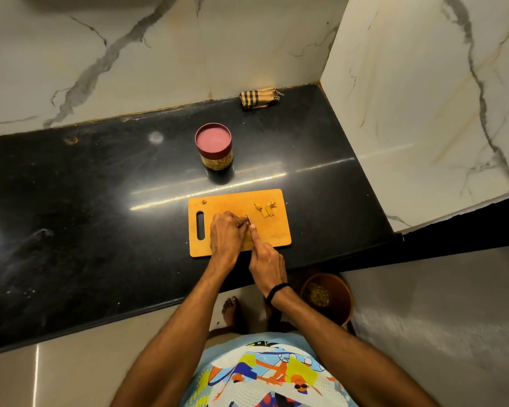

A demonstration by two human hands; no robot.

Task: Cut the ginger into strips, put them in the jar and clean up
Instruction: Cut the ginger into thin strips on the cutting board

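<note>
On the black counter point(100, 201) lies a wooden cutting board point(274, 233) with a slot handle at its left end, and both hands are at work over its middle. The left hand point(227, 235) has its fingers curled down and bunched together, holding a ginger piece point(226, 214) against the board (only a yellowish edge of it shows past the knuckles). The right hand point(266, 261) is closed round the handle of a knife point(248, 220), the forefinger stretched along the back of the blade, whose short visible part stands just beside the left fingertips. A black band point(276, 290) circles the right wrist. Near the board's far right corner sits a small heap of cut ginger strips point(265, 208), well apart from the hands. Beyond the board, apart from it, the jar point(215, 158) stands upright on the counter with its dark red lid point(213, 138) on; something yellowish shows through its wall. A folded checked cloth point(258, 98) lies at the back against the marble wall point(130, 54). On the floor below the counter edge, to the person's right, is a brown bin point(340, 289) with scraps inside, and a bare foot point(230, 311) shows beside it.
</note>
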